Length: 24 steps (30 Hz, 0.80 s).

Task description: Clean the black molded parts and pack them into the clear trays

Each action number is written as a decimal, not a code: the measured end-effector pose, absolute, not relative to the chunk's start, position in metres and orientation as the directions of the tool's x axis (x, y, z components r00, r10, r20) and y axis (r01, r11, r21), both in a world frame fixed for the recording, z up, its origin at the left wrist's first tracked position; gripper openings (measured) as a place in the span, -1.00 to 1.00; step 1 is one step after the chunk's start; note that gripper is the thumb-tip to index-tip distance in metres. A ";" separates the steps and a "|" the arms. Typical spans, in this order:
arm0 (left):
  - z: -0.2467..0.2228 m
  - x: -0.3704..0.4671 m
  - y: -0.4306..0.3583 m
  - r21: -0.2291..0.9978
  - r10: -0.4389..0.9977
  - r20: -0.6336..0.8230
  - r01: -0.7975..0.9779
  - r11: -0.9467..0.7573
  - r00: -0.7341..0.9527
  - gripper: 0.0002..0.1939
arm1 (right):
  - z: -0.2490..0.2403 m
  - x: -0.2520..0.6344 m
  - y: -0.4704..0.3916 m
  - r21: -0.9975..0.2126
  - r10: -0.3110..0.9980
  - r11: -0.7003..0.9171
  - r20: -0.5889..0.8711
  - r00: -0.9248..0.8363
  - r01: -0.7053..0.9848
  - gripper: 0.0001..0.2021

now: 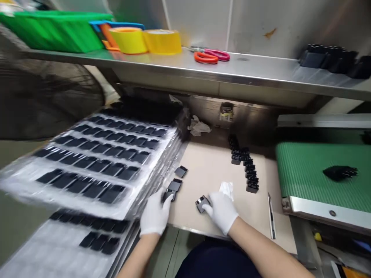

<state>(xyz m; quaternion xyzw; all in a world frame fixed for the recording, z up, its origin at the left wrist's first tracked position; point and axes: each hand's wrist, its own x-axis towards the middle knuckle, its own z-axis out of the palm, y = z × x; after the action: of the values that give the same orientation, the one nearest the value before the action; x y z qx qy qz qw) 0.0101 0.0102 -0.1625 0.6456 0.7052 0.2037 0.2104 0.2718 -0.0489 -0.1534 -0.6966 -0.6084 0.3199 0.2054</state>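
My right hand (222, 211), in a white glove, grips a small square black plastic part (202, 203) just above the work board (203, 162). My left hand (155, 212), gloved too, is closed around the edge of another black plastic part (171, 195) at the board's left edge. Right beyond those fingers lies a flat black part (175, 185), and a little farther off a second flat black part (181, 171). A crumpled white tissue (227, 189) lies behind my right hand. Several black parts stand in a bent row (251, 173) on the right half of the board.
Stacked white trays (116, 208) of black parts rise at the left. A utility knife (271, 216) lies near a green conveyor belt (313, 170) at the right. The metal shelf (246, 71) holds a green basket (63, 33), yellow tape rolls (162, 41) and scissors (205, 58).
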 end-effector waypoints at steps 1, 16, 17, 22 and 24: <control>-0.157 0.015 0.008 0.555 0.999 0.011 0.831 0.038 -0.053 -0.45 | -0.151 0.285 -0.053 -0.677 0.980 -0.194 -0.167 0.108 0.710 -0.85; -0.205 0.305 0.110 0.760 0.905 -0.234 0.647 -0.058 0.356 -0.43 | -0.184 0.388 -0.069 -0.572 0.706 -0.591 -0.025 0.708 0.569 -0.85; -0.208 0.311 0.112 0.755 0.905 -0.253 0.655 -0.037 0.343 -0.43 | -0.184 0.385 -0.069 -0.556 0.701 -0.603 -0.028 0.713 0.571 -0.84; -0.207 0.321 0.115 0.708 0.893 -0.333 0.705 0.024 0.304 -0.47 | -0.185 0.380 -0.065 -0.530 0.712 -0.616 -0.058 0.700 0.583 -0.88; -0.203 0.324 0.115 0.697 0.887 -0.339 0.717 0.014 0.313 -0.50 | -0.185 0.377 -0.064 -0.558 0.717 -0.606 -0.076 0.693 0.566 -0.92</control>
<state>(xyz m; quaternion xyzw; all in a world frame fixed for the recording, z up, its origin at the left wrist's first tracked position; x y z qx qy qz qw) 0.3241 0.1153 -0.2028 0.6946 0.5772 0.1022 0.4170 0.3771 -0.0637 -0.1847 -0.8840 -0.3628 0.1476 0.2553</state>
